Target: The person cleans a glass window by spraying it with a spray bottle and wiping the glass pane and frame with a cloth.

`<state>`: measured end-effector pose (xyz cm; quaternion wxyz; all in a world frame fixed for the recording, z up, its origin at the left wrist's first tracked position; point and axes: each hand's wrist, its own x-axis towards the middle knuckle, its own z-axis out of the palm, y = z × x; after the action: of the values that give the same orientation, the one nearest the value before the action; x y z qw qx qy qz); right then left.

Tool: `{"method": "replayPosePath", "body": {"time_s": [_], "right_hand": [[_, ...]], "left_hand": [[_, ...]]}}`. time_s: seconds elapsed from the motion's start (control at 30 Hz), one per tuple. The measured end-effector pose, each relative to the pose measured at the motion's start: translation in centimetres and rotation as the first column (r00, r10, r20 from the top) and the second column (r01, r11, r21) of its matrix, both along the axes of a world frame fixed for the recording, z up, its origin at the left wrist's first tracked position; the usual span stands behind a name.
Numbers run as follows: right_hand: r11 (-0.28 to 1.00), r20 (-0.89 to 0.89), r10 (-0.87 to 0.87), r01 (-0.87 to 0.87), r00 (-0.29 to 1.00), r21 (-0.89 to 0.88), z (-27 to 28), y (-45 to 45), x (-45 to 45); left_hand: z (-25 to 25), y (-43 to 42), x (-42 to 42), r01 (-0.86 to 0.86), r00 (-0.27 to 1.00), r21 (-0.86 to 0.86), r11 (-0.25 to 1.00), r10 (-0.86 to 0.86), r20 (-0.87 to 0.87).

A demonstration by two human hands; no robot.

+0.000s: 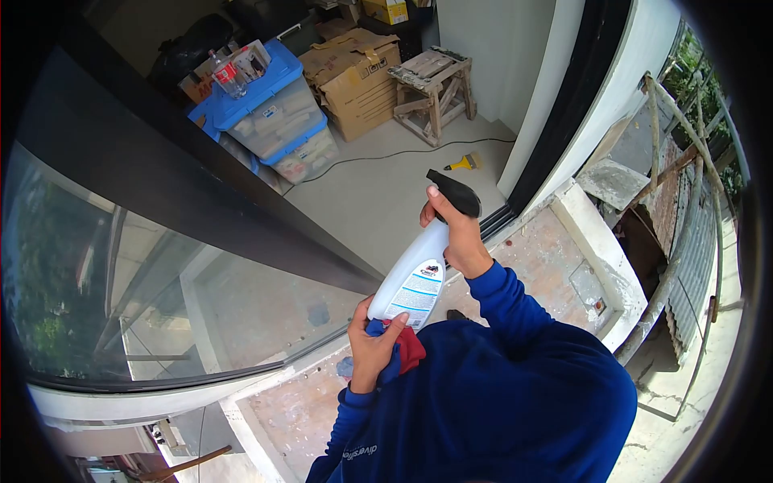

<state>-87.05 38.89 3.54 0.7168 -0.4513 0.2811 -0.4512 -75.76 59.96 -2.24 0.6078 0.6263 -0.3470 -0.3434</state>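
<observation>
A white spray bottle (408,272) with a black trigger head and a printed label is held tilted in front of my body. My right hand (457,229) wraps around its neck just below the black head. Around the bottle's base, my left hand (372,346) is closed, with the thumb on the label side. A red and blue cloth (409,348) is bunched under the bottle in that same hand. Part of the cloth is hidden behind the fingers.
A dark-framed glass panel (161,274) stands at left beside the open doorway. Inside are blue-lidded plastic boxes (270,113), a cardboard box (354,84), a wooden stool (435,92), a yellow paintbrush (465,162) and a black cable (386,153). A concrete ledge (555,266) runs beneath me.
</observation>
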Motion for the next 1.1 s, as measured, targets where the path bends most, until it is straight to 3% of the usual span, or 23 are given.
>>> {"method": "replayPosePath", "body": {"time_s": [0.13,0.23,0.33,0.47,0.73,0.93,1.07,1.1], "right_hand": [[0.995,0.098,-0.097,0.093,0.990,0.044,1.1,1.1,2.0],[0.998,-0.062,-0.046,0.043,0.997,-0.055,0.3,1.2,1.5],[0.999,-0.025,0.025,-0.026,0.999,-0.025,-0.7,1.1,1.5],[0.993,0.352,0.112,-0.097,0.929,-0.062,-0.1,1.6,2.4],[0.993,0.138,-0.078,0.089,0.987,-0.074,1.2,1.9,2.5],[0.984,0.034,-0.177,0.178,0.984,-0.006,1.0,1.8,3.2],[0.976,-0.034,-0.207,0.204,0.978,-0.077,0.4,1.7,2.9],[0.986,0.035,-0.162,0.162,0.986,0.027,0.7,1.7,2.8]], "left_hand": [[-0.3,0.6,0.5,-0.067,0.991,-0.012,0.998,0.068,0.118],[-0.2,0.8,0.7,-0.083,0.987,-0.022,0.996,0.085,0.135],[-0.1,1.1,0.8,-0.091,0.990,-0.035,0.995,0.094,0.109],[-0.8,1.6,0.7,-0.088,0.995,-0.051,0.995,0.090,0.042],[-0.2,2.1,0.4,-0.083,0.992,-0.039,0.996,0.086,0.087],[-0.5,2.2,0.1,-0.164,0.896,-0.091,0.982,0.187,0.403],[-0.9,2.3,0.3,-0.153,0.684,-0.227,0.962,0.269,0.678],[-1.6,2.6,0.5,-0.148,0.629,-0.265,0.953,0.297,0.718]]}}
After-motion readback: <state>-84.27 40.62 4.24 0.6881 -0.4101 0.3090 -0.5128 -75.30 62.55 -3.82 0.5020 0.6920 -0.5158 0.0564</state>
